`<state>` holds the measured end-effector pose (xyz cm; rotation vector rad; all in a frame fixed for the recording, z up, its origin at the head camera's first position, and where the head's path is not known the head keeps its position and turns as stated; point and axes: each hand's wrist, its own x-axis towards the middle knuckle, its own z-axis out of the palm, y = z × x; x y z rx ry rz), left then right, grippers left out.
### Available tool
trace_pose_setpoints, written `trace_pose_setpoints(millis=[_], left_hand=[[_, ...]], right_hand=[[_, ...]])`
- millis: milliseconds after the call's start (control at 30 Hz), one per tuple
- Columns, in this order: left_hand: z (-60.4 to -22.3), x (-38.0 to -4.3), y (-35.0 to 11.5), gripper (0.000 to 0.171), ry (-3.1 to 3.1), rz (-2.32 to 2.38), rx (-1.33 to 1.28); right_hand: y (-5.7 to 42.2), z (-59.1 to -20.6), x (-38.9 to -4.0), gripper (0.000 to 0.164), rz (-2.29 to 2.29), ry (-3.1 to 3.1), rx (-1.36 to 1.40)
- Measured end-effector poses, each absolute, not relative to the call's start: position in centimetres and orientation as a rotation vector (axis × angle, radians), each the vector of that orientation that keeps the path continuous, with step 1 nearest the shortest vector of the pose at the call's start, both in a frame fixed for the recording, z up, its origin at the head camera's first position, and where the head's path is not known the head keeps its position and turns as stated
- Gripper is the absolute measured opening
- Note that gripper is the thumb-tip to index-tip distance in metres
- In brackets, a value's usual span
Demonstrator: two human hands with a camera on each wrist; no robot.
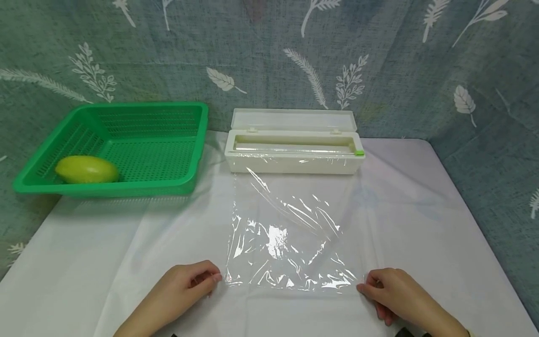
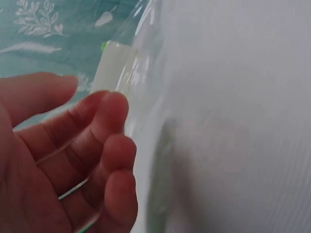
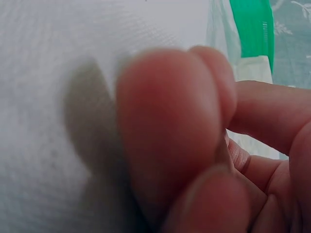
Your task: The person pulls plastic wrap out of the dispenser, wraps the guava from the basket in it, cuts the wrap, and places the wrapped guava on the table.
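Plastic film (image 1: 278, 243) runs near from white box (image 1: 294, 164), probably pulled taut against wrinkling. Right hand (image 1: 397, 292) pinches its near-right corner; left hand (image 1: 185, 286), loosely bent, thumb apart, just beside near-left corner. Green basket (image 1: 139, 189) far left, presumably out of the way.

The left forearm (image 1: 145, 316) and right forearm (image 1: 438, 316) slant inward from the near edge. The left hand (image 1: 189, 283) holds its thumb (image 2: 43, 90) apart from loosely bent fingers (image 2: 119, 194); the right hand (image 1: 393, 292) bends its fingers, thumb close to them.
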<state>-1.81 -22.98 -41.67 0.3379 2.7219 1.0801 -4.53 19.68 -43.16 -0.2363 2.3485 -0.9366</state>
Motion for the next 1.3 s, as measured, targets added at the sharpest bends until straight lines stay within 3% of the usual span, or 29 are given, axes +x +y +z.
trace_pose_setpoints(millis=[900, 1100, 1300], left_hand=[[-36.0, -2.1, -28.7, 0.013, 3.060, 0.961, 0.155], [-36.2, -3.1, -30.0, 0.023, 3.165, 0.960, 0.152], [-36.0, -4.7, -32.5, 0.031, 3.318, 1.065, -0.067]], right_hand=[[19.8, -42.9, -5.6, 0.037, -0.976, 2.296, -0.344], [20.0, -43.0, -5.5, 0.037, -0.978, 2.278, -0.342], [20.1, -43.2, -5.5, 0.037, -0.976, 2.277, -0.331]])
